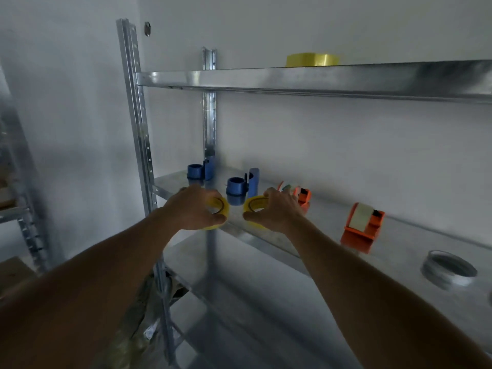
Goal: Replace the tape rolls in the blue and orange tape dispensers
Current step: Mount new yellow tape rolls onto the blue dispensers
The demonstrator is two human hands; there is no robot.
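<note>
Both arms out over the middle shelf [399, 235] of the metal rack. My left hand [195, 207] is closed round a yellow tape roll [221, 206], thumb underneath. Behind it, far blue dispenser [201, 170] at the back corner, near blue dispenser [242, 186] between my hands; both spindles bare. My right hand [277, 211] grips a second yellow roll [254, 205]. Past it: small orange dispenser [302, 197], partly hidden, then large orange dispenser [363, 226] loaded with pale tape. Grey ring [448, 270] far right. Yellow spool [312, 59] on the top shelf.
</note>
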